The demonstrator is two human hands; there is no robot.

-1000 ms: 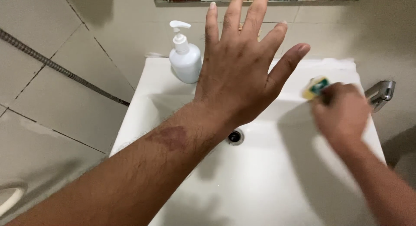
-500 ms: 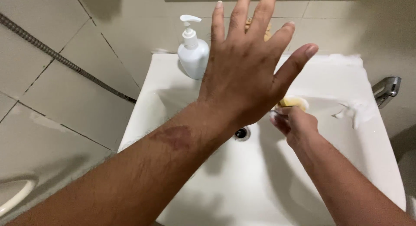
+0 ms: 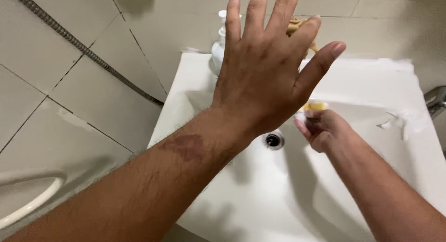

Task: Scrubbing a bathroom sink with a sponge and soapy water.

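Note:
My left hand (image 3: pixel 267 77) is held up flat over the white sink (image 3: pixel 371 84), fingers spread wide, holding nothing. Just below its thumb, my right hand (image 3: pixel 320 128) is closed on a small yellow sponge (image 3: pixel 315 106) with white foam on it, pressed against the inside back wall of the basin. Near my right hand sits the round drain hole (image 3: pixel 273 140). White foam (image 3: pixel 402 121) streaks the right side of the basin.
A white pump soap bottle (image 3: pixel 219 47) stands on the sink's back left corner, mostly hidden by my left hand. A chrome tap (image 3: pixel 436 100) pokes in at the right edge. A metal shower hose (image 3: pixel 83 49) runs down the tiled wall at left.
My right hand with the sponge has moved from the sink's right rim down and left into the basin, near the drain. My left hand stays raised and spread.

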